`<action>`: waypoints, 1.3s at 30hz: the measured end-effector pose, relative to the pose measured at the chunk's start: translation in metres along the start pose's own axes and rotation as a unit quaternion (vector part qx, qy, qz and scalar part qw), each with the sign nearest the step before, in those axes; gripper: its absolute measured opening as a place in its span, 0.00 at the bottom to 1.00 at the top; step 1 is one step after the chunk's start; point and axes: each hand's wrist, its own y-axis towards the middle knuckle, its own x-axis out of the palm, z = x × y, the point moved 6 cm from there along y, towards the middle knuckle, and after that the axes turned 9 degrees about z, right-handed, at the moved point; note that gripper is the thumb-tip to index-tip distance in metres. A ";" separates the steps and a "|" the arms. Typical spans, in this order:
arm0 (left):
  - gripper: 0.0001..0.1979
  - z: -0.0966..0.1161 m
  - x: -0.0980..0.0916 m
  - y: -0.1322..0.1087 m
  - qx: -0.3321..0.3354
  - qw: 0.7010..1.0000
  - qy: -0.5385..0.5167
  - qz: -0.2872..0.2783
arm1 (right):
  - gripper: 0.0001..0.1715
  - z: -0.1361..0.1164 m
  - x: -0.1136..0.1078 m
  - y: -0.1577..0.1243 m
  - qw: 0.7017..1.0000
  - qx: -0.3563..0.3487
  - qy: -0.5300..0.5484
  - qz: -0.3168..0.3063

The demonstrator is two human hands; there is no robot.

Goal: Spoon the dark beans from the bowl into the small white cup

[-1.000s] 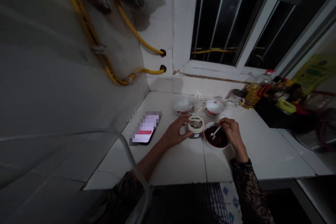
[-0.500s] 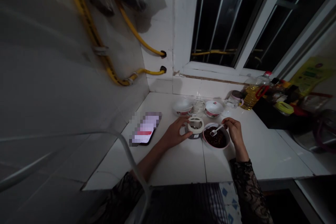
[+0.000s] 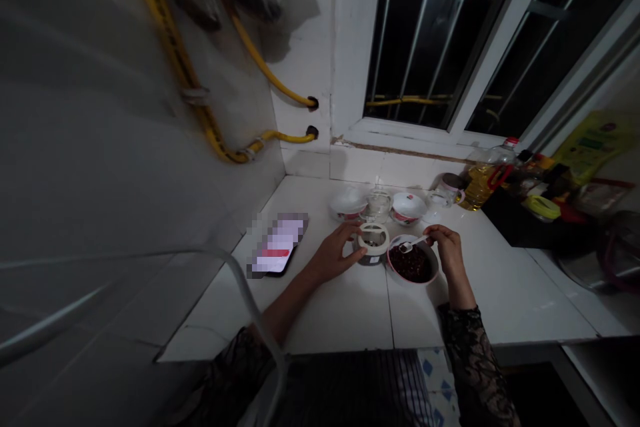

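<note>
My left hand (image 3: 336, 252) is curled around a small dark jar with a white rim (image 3: 373, 245) on the white counter (image 3: 345, 310). My right hand (image 3: 447, 250) pinches the handle of a small white spoon (image 3: 411, 245), held level above a bowl of dark red contents (image 3: 413, 263). The spoon's head points left toward the jar. The bowl stands right beside the jar.
A phone with a lit screen (image 3: 277, 244) lies to the left. Two white bowls (image 3: 407, 207), a glass jar (image 3: 377, 204) and a cup (image 3: 439, 197) stand behind. An oil bottle (image 3: 483, 177) and packets crowd the right. A dark stove (image 3: 530, 223) and the window lie beyond.
The spoon has come up out of the bowl's contents and moved left toward the jar. My left hand has stayed on the jar.
</note>
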 end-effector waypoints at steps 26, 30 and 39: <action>0.12 0.001 -0.001 -0.001 0.003 1.000 0.004 -0.002 | 0.13 -0.052 0.003 -0.037 0.869 -0.450 -0.203 0.039; 0.12 0.000 -0.001 -0.001 -0.001 1.000 0.000 -0.004 | 0.13 -0.043 -0.005 -0.028 0.863 -0.445 -0.238 0.032; 0.12 0.000 -0.001 0.000 -0.007 1.000 -0.004 -0.007 | 0.14 -0.019 0.024 -0.025 0.918 -0.283 -0.249 -0.123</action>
